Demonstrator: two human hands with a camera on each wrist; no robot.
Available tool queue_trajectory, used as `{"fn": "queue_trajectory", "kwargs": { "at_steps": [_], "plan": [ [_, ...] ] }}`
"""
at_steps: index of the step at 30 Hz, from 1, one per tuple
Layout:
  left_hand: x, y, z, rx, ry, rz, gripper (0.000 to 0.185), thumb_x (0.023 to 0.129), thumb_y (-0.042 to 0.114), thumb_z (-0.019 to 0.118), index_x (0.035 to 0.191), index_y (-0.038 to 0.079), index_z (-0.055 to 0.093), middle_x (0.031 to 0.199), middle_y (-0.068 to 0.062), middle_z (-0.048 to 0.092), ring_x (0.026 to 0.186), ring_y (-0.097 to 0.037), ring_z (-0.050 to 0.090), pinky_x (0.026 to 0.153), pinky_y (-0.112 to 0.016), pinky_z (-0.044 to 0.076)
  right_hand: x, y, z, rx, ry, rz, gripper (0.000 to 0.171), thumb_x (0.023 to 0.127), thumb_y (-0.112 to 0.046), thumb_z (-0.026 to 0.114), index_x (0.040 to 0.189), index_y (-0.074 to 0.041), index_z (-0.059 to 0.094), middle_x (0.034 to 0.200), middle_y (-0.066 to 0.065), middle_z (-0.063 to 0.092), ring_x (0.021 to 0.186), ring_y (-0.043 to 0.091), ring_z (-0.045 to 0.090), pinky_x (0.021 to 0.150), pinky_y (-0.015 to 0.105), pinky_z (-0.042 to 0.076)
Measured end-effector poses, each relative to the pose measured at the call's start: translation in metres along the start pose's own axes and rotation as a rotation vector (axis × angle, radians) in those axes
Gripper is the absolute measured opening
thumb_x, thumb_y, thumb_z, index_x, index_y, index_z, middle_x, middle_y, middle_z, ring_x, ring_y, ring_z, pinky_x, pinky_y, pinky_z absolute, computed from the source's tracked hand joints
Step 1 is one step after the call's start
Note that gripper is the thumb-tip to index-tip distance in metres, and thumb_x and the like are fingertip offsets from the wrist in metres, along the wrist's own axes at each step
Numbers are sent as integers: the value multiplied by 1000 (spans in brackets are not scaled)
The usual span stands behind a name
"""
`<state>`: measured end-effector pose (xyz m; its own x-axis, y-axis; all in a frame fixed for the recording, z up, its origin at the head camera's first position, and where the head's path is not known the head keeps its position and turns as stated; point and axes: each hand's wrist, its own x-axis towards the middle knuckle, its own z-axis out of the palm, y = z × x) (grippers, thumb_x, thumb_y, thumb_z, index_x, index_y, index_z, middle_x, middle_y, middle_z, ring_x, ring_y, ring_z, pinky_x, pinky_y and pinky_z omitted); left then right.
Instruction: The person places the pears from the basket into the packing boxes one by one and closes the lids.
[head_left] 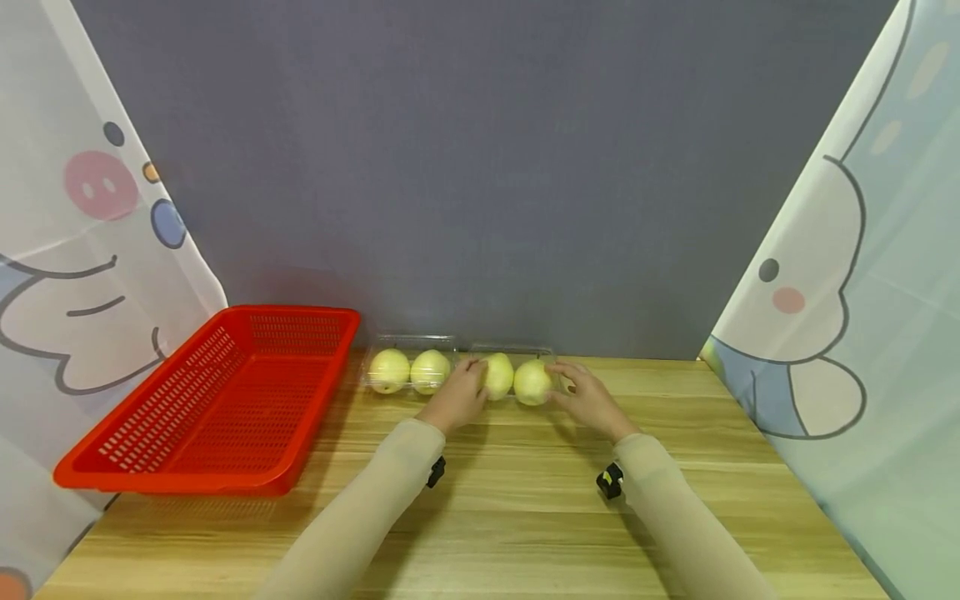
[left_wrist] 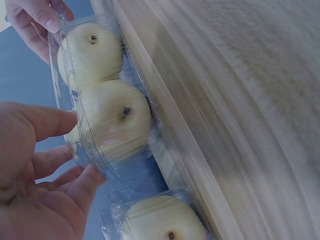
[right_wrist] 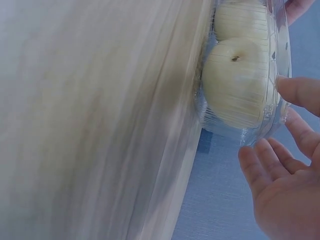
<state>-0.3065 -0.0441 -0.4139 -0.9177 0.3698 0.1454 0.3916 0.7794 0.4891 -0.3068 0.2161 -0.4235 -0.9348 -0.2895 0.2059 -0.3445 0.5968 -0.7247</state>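
Note:
Two clear plastic clamshell boxes stand side by side at the back of the wooden table. Inside the right box (head_left: 517,350) are two round pale yellow fruits (head_left: 532,382), perhaps pears; the wrist views show a dark spot on each. My left hand (head_left: 459,398) pinches this box's left end, thumb on the rim and fingers along the side. At the other end my right hand (head_left: 596,406) grips the rim with its thumb, the fingertips against the end wall. Beside my left hand sits the left box (head_left: 412,340), with two similar fruits (head_left: 390,371).
A red perforated plastic basket (head_left: 300,433) stands on the left of the table (head_left: 525,517). Behind the boxes rises a grey panel (head_left: 487,167). Cartoon-printed curtains (head_left: 885,467) hang at both sides.

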Motion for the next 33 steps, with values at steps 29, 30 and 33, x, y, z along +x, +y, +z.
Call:
{"fn": "queue_trajectory", "kwargs": {
  "at_steps": [29,30,33],
  "plan": [
    [14,-3,1,-18,32,-17,52,104,11,55,150,-5,37,157,-24,28,139,-38,39,111,-43,38,14,-2,1,12,-19,45,51,99,-12,64,146,-2,48,158,24,27,144,43,28,109,55,37],
    [14,-4,2,-16,32,-16,52,104,11,54,151,-5,36,157,-24,28,139,-38,39,111,-43,38,14,-3,1,12,-21,47,51,99,-12,64,147,-2,48,158,24,27,144,43,28,109,55,37],
    [15,-5,3,-14,31,-11,52,104,11,53,151,-4,36,157,-24,27,140,-38,38,111,-43,37,14,-2,1,14,-20,48,51,99,-12,64,147,-2,47,158,24,27,144,43,28,109,55,36]
  ]
}}
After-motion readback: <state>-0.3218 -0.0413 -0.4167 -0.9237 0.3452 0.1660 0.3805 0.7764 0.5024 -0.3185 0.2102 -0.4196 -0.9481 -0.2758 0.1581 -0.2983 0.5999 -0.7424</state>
